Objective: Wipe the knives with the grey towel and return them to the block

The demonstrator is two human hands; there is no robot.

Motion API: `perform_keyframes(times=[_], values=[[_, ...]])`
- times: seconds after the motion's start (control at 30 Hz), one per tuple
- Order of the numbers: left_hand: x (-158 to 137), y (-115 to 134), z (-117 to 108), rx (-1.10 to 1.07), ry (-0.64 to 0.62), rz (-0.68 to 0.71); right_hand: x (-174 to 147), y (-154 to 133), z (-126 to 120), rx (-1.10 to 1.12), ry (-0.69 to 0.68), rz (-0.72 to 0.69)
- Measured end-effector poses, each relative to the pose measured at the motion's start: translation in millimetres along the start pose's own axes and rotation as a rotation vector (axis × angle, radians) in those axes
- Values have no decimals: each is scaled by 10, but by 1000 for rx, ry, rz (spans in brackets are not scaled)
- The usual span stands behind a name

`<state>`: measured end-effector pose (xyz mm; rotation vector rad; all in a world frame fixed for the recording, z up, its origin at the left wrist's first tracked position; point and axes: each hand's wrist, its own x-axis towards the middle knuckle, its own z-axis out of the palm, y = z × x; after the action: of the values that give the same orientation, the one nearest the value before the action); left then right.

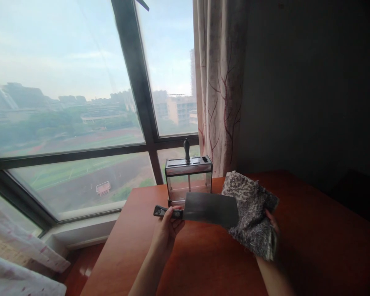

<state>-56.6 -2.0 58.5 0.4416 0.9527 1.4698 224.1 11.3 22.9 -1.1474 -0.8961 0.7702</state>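
Observation:
My left hand (169, 226) is closed around the dark handle of a cleaver (211, 209), whose broad blade points right above the table. In my right hand (273, 224) is a shaggy grey cloth (249, 213), bunched and hanging over the fingers. The blade's right end meets the cloth's left side; whether the cloth wraps round it I cannot tell. Behind the blade stands a clear-sided knife block (189, 166) with a slotted top, and one knife handle (186, 150) sticks up from it. The blade hides part of the block's lower front.
The reddish-brown wooden table (203, 259) lies under both hands. Along its far side are a large window (80, 152) and a patterned curtain (218, 82). A dark wall (302, 82) is at the right. More curtain fabric (18, 267) hangs at the lower left.

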Motion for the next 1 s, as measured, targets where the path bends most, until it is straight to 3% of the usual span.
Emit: perform_keyframes(times=[0.17, 0.23, 0.3, 0.4, 0.57, 0.63, 0.73, 0.83, 1.0], values=[[23, 41, -21, 67, 25, 27, -83, -6, 61, 235, -45, 266], [35, 42, -29, 69, 40, 27, -76, -43, 131, 249, -19, 295], [41, 27, -28, 66, 39, 27, -57, -106, 207, 198, 15, 200], [25, -15, -5, 64, 15, 35, -46, -254, 317, -17, -20, -89], [-60, -66, 60, 57, -49, 41, -191, -542, 568, -561, -330, -598], [-84, -65, 67, 40, -92, 45, -275, -623, 679, -780, -467, -740], [-81, -57, 48, 32, -122, 40, -344, -694, 787, -945, -642, -839], [-60, -62, 32, 23, -119, 22, -307, -757, 804, -966, -762, -873], [-86, -72, 69, 15, -161, 31, -138, -931, 769, -865, -1033, -775]])
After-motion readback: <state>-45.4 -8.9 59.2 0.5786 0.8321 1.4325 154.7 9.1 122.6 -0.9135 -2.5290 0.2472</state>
